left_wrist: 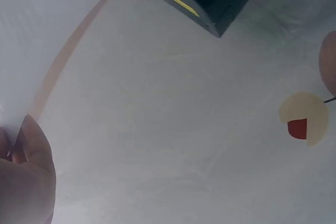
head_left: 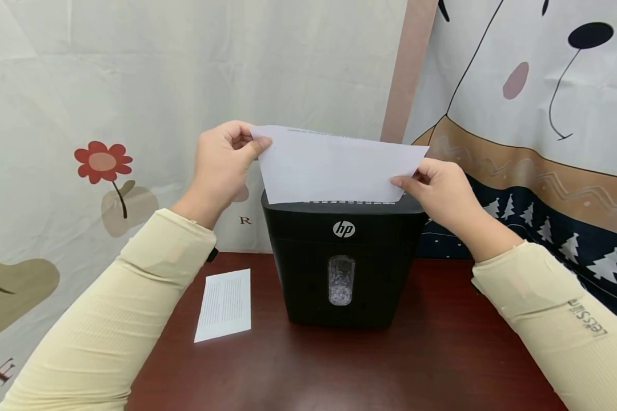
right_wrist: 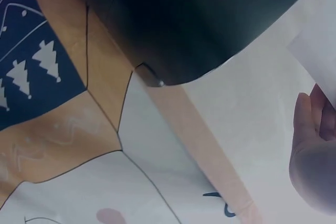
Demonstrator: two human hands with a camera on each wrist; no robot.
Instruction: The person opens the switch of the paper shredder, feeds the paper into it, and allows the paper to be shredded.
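A white sheet of paper (head_left: 334, 165) is stretched between both hands above a black HP paper shredder (head_left: 303, 251). My left hand (head_left: 223, 162) pinches its upper left corner between thumb and fingers. At the right edge, lower down, my right hand (head_left: 442, 185) pinches it the same way. The sheet's lower edge overlaps the shredder's top in the head view and hides the slot. Each wrist view shows a hand at the paper's edge, with the left hand (left_wrist: 29, 177) at lower left and the right hand (right_wrist: 317, 150) at the right side.
On the reddish-brown table (head_left: 339, 371), a second printed sheet (head_left: 226, 305) lies left of the shredder. Paper bits show through the shredder's front window (head_left: 341, 279). A patterned curtain (head_left: 313, 68) hangs close behind.
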